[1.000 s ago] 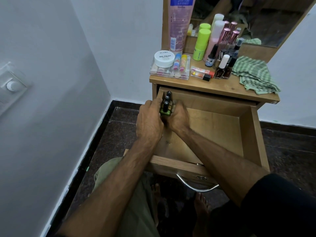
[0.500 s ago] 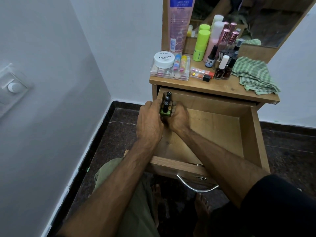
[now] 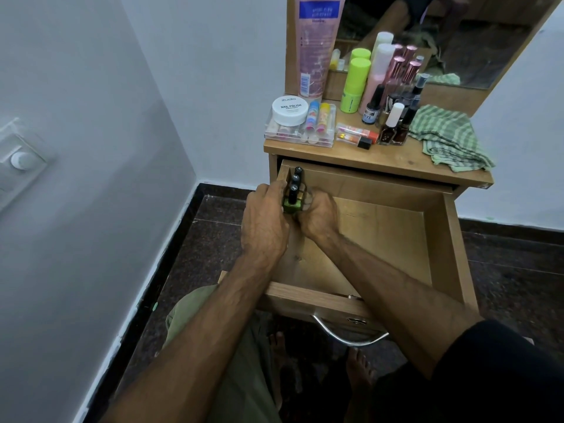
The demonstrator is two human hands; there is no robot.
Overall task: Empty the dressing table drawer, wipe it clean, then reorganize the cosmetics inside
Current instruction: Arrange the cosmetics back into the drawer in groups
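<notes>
The nail polish bottles [image 3: 293, 190], three black caps in a row with a green one nearest, stand in the back left corner of the drawer [image 3: 381, 233], against its left wall. Over the last second almost nothing has shifted: the bottles sit in the same corner and both hands stay cupped round them. The left hand [image 3: 265, 222] presses in from the left, fingers curled against the green bottle; the right hand [image 3: 319, 213] closes on the row from the right. That stillness suggests they are being squared up and steadied, not lifted, so the refill is probably at its very start. The rest of the drawer floor shows bare wood.

On the tabletop [image 3: 381, 160] above wait the remaining cosmetics: a clear case [image 3: 297, 134] with a white jar [image 3: 290, 109] and lip balms on it, a tall pink tube [image 3: 317, 47], a green bottle [image 3: 354, 87], and a cluster of small dark bottles [image 3: 393, 123]. A checked cloth [image 3: 448, 138] lies folded at the right.

The tabletop overhangs the drawer's back edge, so tall caps in that corner sit close under it. Both forearms cross the open drawer.
</notes>
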